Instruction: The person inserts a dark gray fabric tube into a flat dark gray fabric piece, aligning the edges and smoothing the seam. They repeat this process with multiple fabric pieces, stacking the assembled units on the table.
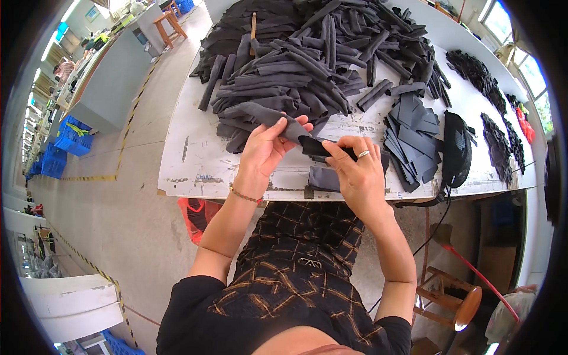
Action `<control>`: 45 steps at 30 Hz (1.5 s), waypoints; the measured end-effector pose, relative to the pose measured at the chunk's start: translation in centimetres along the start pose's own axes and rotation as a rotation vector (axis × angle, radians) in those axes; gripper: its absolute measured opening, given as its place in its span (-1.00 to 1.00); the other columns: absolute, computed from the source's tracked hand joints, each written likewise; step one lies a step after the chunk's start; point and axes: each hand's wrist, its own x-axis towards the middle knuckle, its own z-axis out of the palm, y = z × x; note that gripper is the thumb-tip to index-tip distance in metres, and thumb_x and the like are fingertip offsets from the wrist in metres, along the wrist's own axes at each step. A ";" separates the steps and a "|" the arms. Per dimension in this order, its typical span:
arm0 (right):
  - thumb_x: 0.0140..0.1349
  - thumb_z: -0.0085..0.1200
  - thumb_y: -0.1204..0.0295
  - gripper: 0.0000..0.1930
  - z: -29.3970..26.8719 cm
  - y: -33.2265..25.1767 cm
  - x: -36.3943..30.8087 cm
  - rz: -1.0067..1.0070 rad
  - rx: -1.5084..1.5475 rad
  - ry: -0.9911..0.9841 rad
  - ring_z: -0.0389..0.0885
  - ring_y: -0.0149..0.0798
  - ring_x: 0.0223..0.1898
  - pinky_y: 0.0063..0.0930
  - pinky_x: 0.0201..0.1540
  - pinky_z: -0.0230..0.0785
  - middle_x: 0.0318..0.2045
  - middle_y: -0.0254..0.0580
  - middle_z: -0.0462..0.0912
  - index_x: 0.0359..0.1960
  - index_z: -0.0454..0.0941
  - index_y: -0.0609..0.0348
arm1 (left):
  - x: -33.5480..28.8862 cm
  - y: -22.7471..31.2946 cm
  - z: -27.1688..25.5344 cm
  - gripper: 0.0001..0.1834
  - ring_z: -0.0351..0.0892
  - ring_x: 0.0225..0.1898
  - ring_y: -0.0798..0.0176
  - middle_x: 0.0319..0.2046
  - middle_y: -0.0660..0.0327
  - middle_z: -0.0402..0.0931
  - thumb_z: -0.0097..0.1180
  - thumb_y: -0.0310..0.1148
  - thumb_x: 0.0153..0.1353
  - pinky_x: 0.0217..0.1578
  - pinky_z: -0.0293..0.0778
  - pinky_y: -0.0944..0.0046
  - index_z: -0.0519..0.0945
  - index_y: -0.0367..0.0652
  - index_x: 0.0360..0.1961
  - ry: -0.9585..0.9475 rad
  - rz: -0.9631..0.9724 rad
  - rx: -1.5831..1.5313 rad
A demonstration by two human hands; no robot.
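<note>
1. The heap of grey fabric tubes [278, 83] on the white table [198, 133] is the landmark here. The held grey sleeve [263, 113] lies across its near edge, slanting down to the right.
2. The left hand [269, 145] is closed lightly on that sleeve, thumb on top and fingertips showing past its far side.
3. The right hand [360, 171], just beyond the heap's near right corner, has thumb and fingers pinched together on a black strip [315, 146]. The strip meets the sleeve's end; whether it runs inside cannot be told.
4. Working the two together well probably calls for a steady left grip close to the sleeve's mouth, the strip lined up with the sleeve's length, and small, even right-hand movements, so that the soft cloth does not bunch or twist.
5. Dark flat panels [414, 133] lie right of the heap, with a black pouch [457, 151] farther right.
6. Printed letters [204, 177] show on the tabletop, near left of the heap; no label can be made out on the sleeve or strip.
</note>
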 end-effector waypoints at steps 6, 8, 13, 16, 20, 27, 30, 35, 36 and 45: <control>-0.02 0.25 0.56 -0.58 -0.5 0.6 -0.1 -0.055 -0.177 0.032 0.49 -0.16 -0.17 -0.24 -0.09 0.33 -0.19 -0.29 0.49 -0.04 0.64 0.06 | -0.7 0.0 0.9 -0.71 0.49 0.17 -0.23 0.16 -0.25 0.43 -0.16 -0.44 0.48 0.14 0.55 -0.06 0.34 -0.24 0.16 -0.058 -0.022 -0.060; -0.02 0.23 0.56 -0.58 -0.3 0.5 -0.2 -0.078 -0.226 0.072 0.50 -0.17 -0.17 -0.23 -0.09 0.33 -0.19 -0.29 0.48 -0.03 0.64 0.06 | -1.0 -0.2 1.2 -0.68 0.48 0.18 -0.25 0.18 -0.26 0.41 -0.18 -0.44 0.49 0.16 0.53 -0.07 0.30 -0.22 0.21 -0.108 0.014 -0.074; -0.02 0.24 0.54 -0.55 0.7 -0.2 -0.1 -0.103 -0.262 0.174 0.51 -0.18 -0.18 -0.23 -0.08 0.33 -0.17 -0.28 0.47 0.01 0.62 0.12 | -2.5 -0.8 3.3 -0.57 0.47 0.20 -0.24 0.19 -0.24 0.40 -0.19 -0.46 0.48 0.21 0.45 -0.14 0.18 -0.12 0.33 -0.193 0.173 0.016; -0.03 0.32 0.51 -0.43 0.6 -0.7 -0.3 -0.064 -0.179 0.192 0.51 -0.13 -0.17 -0.22 -0.10 0.32 -0.09 -0.20 0.46 0.12 0.52 0.17 | -3.4 -0.7 4.4 -0.54 0.41 0.25 -0.22 0.24 -0.15 0.38 -0.11 -0.37 0.47 0.27 0.36 -0.13 0.21 -0.13 0.34 -0.236 0.336 0.061; -0.02 0.35 0.54 -0.43 1.9 -1.6 -0.2 -0.033 -0.025 0.215 0.51 -0.04 -0.11 -0.19 -0.08 0.34 -0.02 -0.09 0.48 0.10 0.45 0.25 | -2.1 -2.7 4.7 -0.67 0.40 0.29 0.03 0.12 -0.06 0.53 -0.02 -0.33 0.45 0.27 0.32 0.02 0.42 -0.21 0.16 -0.387 0.265 0.010; -0.01 0.35 0.59 -0.54 2.7 -0.9 0.4 -0.004 0.041 0.174 0.51 0.10 -0.09 -0.09 -0.07 0.41 -0.05 0.02 0.49 -0.04 0.46 0.22 | -1.2 -3.8 5.3 -0.74 0.41 0.28 0.00 -0.10 0.07 0.64 -0.09 -0.26 0.49 0.29 0.32 0.01 0.53 -0.21 -0.06 -0.335 0.252 0.055; 0.01 0.33 0.55 -0.60 1.4 0.3 -1.8 0.076 -0.009 0.037 0.51 0.10 -0.08 -0.07 -0.05 0.42 -0.08 -0.01 0.46 -0.10 0.46 0.16 | -0.4 -2.9 4.4 -0.75 0.41 0.28 -0.01 -0.08 0.07 0.65 -0.09 -0.27 0.49 0.28 0.32 0.02 0.54 -0.18 -0.05 -0.345 0.260 -0.042; 0.05 0.30 0.58 -0.66 2.3 0.3 -0.3 -0.013 0.104 0.073 0.56 0.13 -0.15 -0.10 -0.18 0.47 -0.12 0.05 0.49 -0.15 0.46 0.23 | -0.9 -5.3 5.4 -0.75 0.42 0.28 -0.02 -0.06 0.05 0.65 -0.05 -0.25 0.47 0.29 0.32 0.01 0.56 -0.17 -0.05 -0.318 0.164 -0.080; 0.06 0.29 0.59 -0.67 1.9 0.2 -0.4 0.029 0.112 0.049 0.56 0.14 -0.14 -0.10 -0.18 0.47 -0.12 0.05 0.49 -0.15 0.45 0.23 | -0.9 -5.1 5.4 -0.74 0.42 0.28 -0.02 -0.05 0.04 0.65 -0.03 -0.23 0.46 0.30 0.32 0.01 0.56 -0.18 -0.05 -0.298 0.169 -0.020; 0.08 0.28 0.61 -0.73 -0.3 2.0 -1.4 -0.013 0.062 -0.025 0.58 0.10 -0.26 -0.16 -0.27 0.47 -0.19 -0.01 0.53 -0.20 0.47 0.23 | -0.6 -3.1 6.2 -0.73 0.58 0.12 0.02 -0.06 -0.03 0.64 0.01 -0.27 0.44 0.21 0.43 0.00 0.55 -0.23 -0.01 -0.153 0.188 -0.199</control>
